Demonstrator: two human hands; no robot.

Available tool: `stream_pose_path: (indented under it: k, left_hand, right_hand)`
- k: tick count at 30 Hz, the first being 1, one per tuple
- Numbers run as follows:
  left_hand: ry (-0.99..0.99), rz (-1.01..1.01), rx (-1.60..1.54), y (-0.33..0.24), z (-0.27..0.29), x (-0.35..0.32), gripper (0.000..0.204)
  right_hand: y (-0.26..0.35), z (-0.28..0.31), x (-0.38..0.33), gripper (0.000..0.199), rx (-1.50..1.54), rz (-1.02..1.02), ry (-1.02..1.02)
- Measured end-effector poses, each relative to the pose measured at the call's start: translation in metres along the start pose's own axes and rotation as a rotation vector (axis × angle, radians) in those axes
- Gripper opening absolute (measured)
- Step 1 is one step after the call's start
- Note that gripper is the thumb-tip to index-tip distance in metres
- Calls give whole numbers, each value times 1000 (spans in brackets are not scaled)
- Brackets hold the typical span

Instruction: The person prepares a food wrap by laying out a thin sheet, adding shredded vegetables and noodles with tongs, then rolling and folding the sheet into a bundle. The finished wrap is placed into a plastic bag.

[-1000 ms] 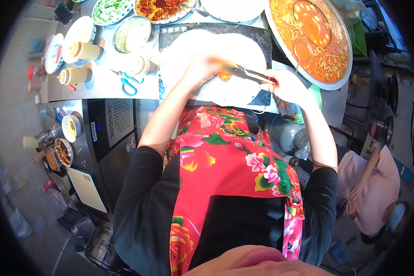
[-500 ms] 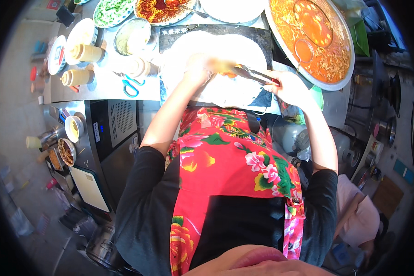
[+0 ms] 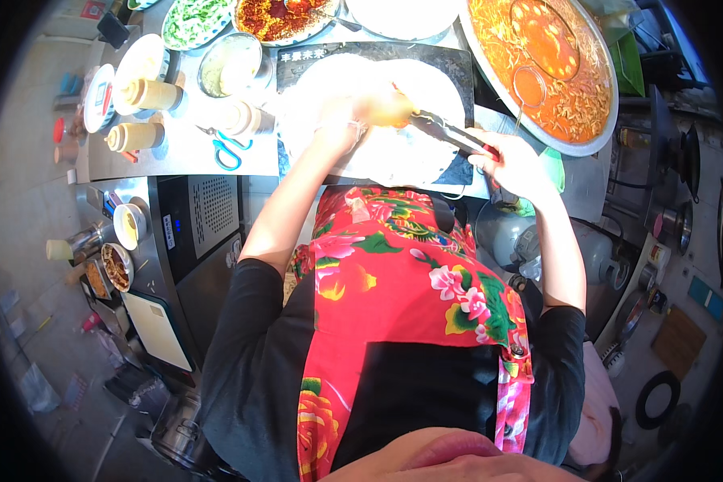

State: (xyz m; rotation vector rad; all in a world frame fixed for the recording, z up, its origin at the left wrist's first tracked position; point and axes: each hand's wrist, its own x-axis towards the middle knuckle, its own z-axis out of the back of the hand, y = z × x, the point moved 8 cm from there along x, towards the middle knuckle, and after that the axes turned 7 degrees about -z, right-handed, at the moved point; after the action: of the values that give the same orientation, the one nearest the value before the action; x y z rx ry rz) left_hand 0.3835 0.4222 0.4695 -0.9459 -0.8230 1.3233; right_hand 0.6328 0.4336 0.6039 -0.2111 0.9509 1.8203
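My right hand (image 3: 506,163) is closed on the handles of a pair of tongs (image 3: 450,132), dark with red at the grip. Their tips point left and meet a tan and orange food piece (image 3: 395,111), blurred and partly washed out by glare. My left hand (image 3: 344,128) is closed around that piece from the left; its fingers are overexposed. Both hands are above large white round shapes (image 3: 410,165) on a black board (image 3: 462,68). Whether these are plates or thin sheets I cannot tell.
A wide basin (image 3: 566,136) of red broth with strainers stands at the right. Bowls of greens (image 3: 193,20) and chili sauce (image 3: 273,24) line the back. Squeeze bottles (image 3: 136,135) and blue-handled scissors (image 3: 227,155) lie left. Another person's pale clothing (image 3: 594,410) shows behind me, lower right.
My right hand and the tongs have moved slightly right and toward me. The food piece at my left hand has turned, showing more orange. The person behind has shifted down and partly out of sight.
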Motion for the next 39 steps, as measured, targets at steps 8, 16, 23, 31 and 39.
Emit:
stream_pose_path:
  k: [8, 16, 23, 31, 39]
  left_hand:
    - [104, 64, -72, -15, -12, -8, 26]
    - [36, 47, 197, 9, -4, -8, 21]
    - [125, 7, -293, 16, -24, -5, 30]
    - [102, -108, 56, -23, -13, -14, 26]
    - [195, -4, -36, -44, -13, -8, 23]
  right_hand:
    - [9, -10, 10, 42, -39, 49, 2]
    - [0, -18, 13, 40, -55, 141, -71]
    - [8, -25, 11, 42, -242, 203, -189]
    - [4, -13, -3, 43, -9, 87, -77]
    - [-13, -6, -11, 47, 118, 13, -46]
